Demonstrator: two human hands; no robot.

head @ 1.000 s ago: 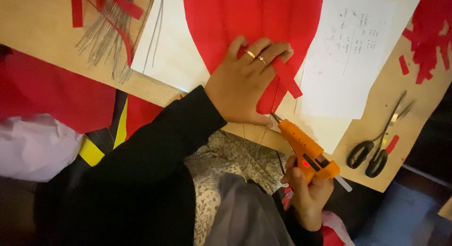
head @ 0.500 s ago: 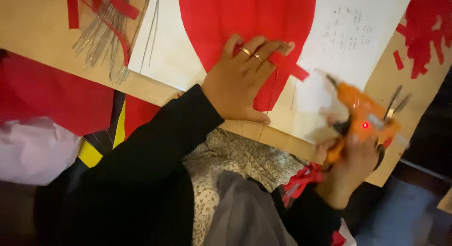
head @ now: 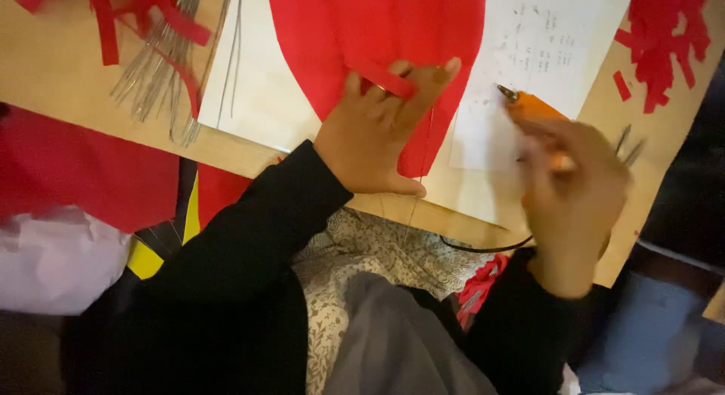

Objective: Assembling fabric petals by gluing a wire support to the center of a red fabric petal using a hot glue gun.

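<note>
The left hand (head: 381,131) presses flat, fingers spread, pinning a narrow red paper strip (head: 381,78) onto the large red paper shape (head: 377,32), while the right hand (head: 574,191), closed around an orange glue gun (head: 532,108), aims its nozzle left toward them.

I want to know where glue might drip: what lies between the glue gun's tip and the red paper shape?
In the head view, only white paper lies between the glue gun tip and the red paper shape; nothing else sits there.

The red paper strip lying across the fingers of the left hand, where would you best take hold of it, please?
Pinch the red strip at its free left end, coming from the upper left. That end juts past the left hand; the rest lies over the fingers.
</note>
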